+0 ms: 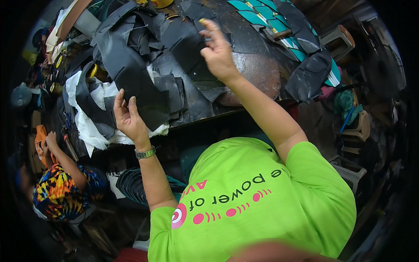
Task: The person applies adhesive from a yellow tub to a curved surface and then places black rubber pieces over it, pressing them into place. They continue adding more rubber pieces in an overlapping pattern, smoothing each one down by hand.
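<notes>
My left hand [130,118] is raised by the table's near edge, its thumb and forefinger spread and nothing visible between them. Beside it lies a long black sheet piece [126,70] that looks like cut leather or synthetic material. Farther right, my right hand [219,56] is over another dark sheet piece [185,43]. Its fingers are bent and apart, with a yellow tip on one finger, and I see no object in it. Whether either hand touches the sheets is hard to tell. Smaller black pieces [176,94] lie stacked between the hands.
White crumpled paper [84,114] hangs over the table's left edge. Teal pieces with black shaped panels [310,72] lie on the right of the dark table [200,111]. A yellow container [161,3] stands at the back. Another person [65,187] sits at left; stools [360,126] stand right.
</notes>
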Tool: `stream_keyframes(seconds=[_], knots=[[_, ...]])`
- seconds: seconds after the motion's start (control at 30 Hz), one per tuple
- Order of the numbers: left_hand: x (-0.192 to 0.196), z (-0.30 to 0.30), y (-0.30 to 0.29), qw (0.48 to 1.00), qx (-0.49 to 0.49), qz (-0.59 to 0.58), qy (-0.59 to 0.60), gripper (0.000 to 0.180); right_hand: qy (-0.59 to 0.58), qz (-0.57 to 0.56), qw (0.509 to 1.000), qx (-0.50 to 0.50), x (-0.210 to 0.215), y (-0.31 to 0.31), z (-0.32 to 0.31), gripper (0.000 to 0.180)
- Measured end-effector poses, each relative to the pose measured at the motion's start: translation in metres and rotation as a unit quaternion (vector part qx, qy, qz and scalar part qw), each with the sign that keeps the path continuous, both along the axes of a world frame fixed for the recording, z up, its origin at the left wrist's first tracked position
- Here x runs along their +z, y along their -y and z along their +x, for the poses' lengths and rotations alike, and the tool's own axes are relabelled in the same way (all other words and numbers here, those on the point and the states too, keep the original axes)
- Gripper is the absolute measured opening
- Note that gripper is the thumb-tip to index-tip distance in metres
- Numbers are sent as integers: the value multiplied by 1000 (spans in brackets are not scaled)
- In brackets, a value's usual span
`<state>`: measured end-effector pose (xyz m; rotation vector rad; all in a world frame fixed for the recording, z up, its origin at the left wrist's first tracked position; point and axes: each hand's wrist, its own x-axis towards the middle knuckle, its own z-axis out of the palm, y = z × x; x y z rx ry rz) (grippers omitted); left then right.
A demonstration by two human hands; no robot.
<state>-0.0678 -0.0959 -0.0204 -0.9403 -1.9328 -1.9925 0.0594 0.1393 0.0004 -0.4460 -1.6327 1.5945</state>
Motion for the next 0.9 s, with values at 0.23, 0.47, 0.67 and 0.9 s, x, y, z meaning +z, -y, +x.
stream_keyframes(seconds=[0.23, 0.47, 0.67, 0.9], knots=[[-9, 5, 8, 985, 79, -149, -47, 32, 171, 312, 929, -103, -29, 5, 6, 74], [3, 17, 11, 962, 151, -162, -158, 31, 133, 142, 970, -144, -25, -55, 41, 78], [-22, 68, -12, 973, -11, -103, -208, 32, 217, 250, 916, -229, -35, -123, -6, 95], [-51, 102, -61, 947, -207, -117, -218, 34, 415, 248, 854, -192, -41, -130, -82, 122]])
